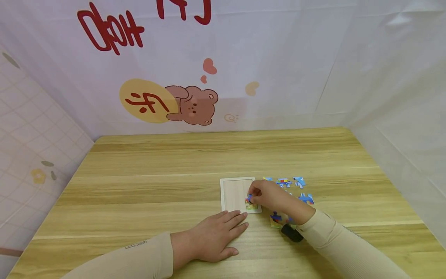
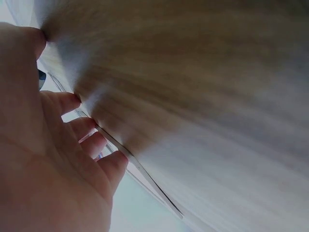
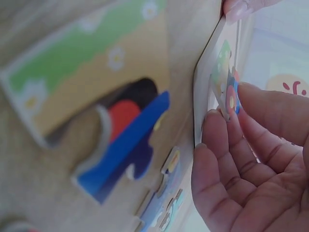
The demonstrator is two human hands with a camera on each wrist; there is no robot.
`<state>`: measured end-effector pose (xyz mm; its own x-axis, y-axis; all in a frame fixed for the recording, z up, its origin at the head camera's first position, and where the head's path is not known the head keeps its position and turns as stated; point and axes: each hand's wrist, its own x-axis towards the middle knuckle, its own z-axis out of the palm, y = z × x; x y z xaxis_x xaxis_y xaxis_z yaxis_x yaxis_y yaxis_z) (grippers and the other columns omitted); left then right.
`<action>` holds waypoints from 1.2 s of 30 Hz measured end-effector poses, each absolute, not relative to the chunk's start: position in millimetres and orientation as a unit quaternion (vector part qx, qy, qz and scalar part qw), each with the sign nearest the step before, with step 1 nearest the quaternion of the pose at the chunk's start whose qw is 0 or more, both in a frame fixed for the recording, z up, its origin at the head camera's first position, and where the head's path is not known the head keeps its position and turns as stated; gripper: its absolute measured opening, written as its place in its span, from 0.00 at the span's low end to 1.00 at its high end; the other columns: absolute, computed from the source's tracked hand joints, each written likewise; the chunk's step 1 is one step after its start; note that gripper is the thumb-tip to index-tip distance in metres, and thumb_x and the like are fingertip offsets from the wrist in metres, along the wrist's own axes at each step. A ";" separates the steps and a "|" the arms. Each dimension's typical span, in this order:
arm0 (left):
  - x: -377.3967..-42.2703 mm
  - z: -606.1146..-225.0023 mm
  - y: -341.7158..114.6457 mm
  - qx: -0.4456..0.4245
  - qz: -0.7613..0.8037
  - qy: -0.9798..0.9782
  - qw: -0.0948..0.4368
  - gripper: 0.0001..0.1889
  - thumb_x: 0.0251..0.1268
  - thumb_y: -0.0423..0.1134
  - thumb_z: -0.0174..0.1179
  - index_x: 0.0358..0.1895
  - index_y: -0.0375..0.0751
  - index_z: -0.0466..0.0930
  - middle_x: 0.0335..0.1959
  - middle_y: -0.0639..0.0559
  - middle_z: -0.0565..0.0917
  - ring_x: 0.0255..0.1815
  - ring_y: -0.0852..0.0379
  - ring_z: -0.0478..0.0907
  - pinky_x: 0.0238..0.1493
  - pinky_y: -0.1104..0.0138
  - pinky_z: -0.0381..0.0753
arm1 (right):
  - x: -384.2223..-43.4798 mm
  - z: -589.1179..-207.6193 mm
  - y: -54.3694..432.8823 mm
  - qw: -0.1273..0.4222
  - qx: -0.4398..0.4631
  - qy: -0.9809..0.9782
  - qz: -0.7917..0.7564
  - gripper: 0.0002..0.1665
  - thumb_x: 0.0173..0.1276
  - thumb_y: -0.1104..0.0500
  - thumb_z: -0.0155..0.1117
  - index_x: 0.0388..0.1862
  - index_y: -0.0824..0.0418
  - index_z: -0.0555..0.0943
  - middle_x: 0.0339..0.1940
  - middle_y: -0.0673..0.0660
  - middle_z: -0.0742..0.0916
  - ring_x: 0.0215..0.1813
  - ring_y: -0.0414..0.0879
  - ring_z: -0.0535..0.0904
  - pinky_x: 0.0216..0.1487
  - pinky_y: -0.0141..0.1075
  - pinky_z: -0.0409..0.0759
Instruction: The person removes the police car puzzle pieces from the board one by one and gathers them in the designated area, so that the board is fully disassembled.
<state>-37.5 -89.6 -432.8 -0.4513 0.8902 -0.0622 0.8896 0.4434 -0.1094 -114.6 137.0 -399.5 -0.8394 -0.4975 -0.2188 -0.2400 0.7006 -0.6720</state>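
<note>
A shallow wooden puzzle tray (image 1: 222,195) with a pale rim lies flat on the table. My left hand (image 1: 216,237) rests palm down before it, fingers stretched out, fingertips right at the tray's near edge; the left wrist view shows those fingertips (image 2: 116,164) along the rim. Over the tray's near right corner my right hand (image 1: 271,197) pinches a colourful jigsaw piece (image 1: 249,200) between thumb and fingers. In the right wrist view this jigsaw piece (image 3: 233,94), partly hidden by the fingers, overlaps a green-and-tan patch inside the tray.
Several loose jigsaw pieces (image 1: 299,182) lie to the right of the tray, some hidden under my right forearm. One large piece (image 3: 82,72) with grass and white flowers is close to the right wrist camera. A white printed curtain (image 1: 278,77) hangs behind the wooden table (image 1: 156,162).
</note>
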 end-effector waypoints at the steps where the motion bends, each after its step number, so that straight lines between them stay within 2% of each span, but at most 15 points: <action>1: -37.6 -432.8 -89.5 -0.524 0.064 -0.849 0.002 0.34 0.73 0.62 0.39 0.74 0.46 0.60 0.75 0.48 0.60 0.74 0.52 0.57 0.68 0.61 0.65 | -114.6 -399.3 137.3 0.198 -0.205 0.899 -0.332 0.04 0.64 0.68 0.65 0.34 0.61 0.79 0.30 0.50 0.81 0.33 0.41 0.75 0.35 0.35 0.75; 9: -36.0 -432.2 -89.3 -0.523 0.062 -0.850 -0.005 0.34 0.73 0.62 0.39 0.74 0.46 0.60 0.75 0.48 0.60 0.75 0.52 0.57 0.67 0.60 0.65 | -113.9 -400.1 140.3 0.202 -0.214 0.879 -0.375 0.05 0.65 0.70 0.62 0.33 0.61 0.78 0.28 0.50 0.81 0.32 0.41 0.75 0.34 0.33 0.74; 18: -34.3 -431.9 -90.0 -0.519 0.056 -0.853 -0.015 0.34 0.73 0.62 0.38 0.74 0.46 0.60 0.75 0.48 0.59 0.75 0.52 0.56 0.68 0.60 0.64 | -104.9 -387.2 152.7 0.151 -0.231 0.864 -0.422 0.03 0.65 0.68 0.62 0.34 0.61 0.78 0.29 0.51 0.80 0.33 0.42 0.75 0.31 0.31 0.75; 23: -34.0 -432.2 -89.8 -0.518 0.057 -0.853 -0.018 0.34 0.74 0.62 0.37 0.74 0.46 0.59 0.75 0.48 0.59 0.75 0.53 0.56 0.69 0.61 0.63 | -100.8 -381.1 165.7 0.153 -0.219 0.859 -0.437 0.02 0.66 0.65 0.63 0.36 0.63 0.78 0.30 0.52 0.81 0.33 0.44 0.76 0.32 0.32 0.77; 30: -33.3 -432.6 -89.6 -0.517 0.059 -0.854 -0.013 0.34 0.73 0.62 0.37 0.74 0.47 0.59 0.75 0.49 0.59 0.75 0.53 0.56 0.68 0.61 0.64 | -98.5 -379.3 188.3 0.167 -0.203 0.854 -0.448 0.02 0.66 0.67 0.63 0.37 0.64 0.78 0.31 0.53 0.81 0.35 0.46 0.78 0.34 0.32 0.78; 36: -33.3 -432.4 -89.4 -0.518 0.062 -0.853 -0.009 0.34 0.73 0.62 0.37 0.74 0.47 0.59 0.75 0.49 0.59 0.75 0.53 0.56 0.68 0.62 0.64 | -97.9 -378.3 209.2 0.188 -0.220 0.842 -0.455 0.02 0.66 0.69 0.61 0.36 0.66 0.77 0.31 0.55 0.82 0.36 0.42 0.81 0.37 0.33 0.80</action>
<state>-33.3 -89.4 -432.4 -0.4630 0.8827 -0.0804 0.8850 0.4554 -0.0970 -97.9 209.2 -378.3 -0.8328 -0.5414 -0.1157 -0.2001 0.4892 -0.8489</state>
